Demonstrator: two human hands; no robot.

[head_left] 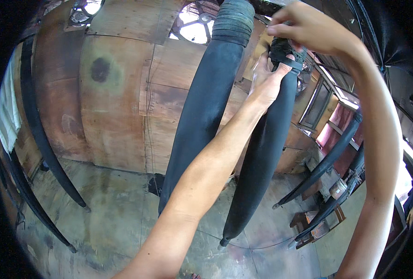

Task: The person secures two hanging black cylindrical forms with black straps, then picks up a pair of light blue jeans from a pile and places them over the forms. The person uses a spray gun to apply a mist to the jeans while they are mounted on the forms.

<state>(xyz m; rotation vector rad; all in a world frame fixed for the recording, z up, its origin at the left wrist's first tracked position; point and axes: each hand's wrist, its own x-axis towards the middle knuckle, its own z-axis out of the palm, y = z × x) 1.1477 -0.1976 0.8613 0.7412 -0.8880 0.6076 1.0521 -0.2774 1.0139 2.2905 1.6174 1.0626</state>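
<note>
Two long black tapered tubes hang in front of me, the left tube (206, 97) thicker than the right tube (265, 162). Strips are wound round the top of the left one. At the neck of the right tube, my left hand (267, 83) is closed round it, its thumb pressed against a dark band (292, 63). The wrapped neck above the band looks rough and dark. My right hand (308, 30) is raised just above that neck, fingers curled in. Whatever those fingers may hold does not show.
More slim black tubes hang at the left (43, 130) and right (320, 162). Behind is a stained wooden panel wall (115, 102) with a round fan opening (197, 22). A small wooden stand (308, 228) is low at the right. Pale cloth (7, 109) hangs far left.
</note>
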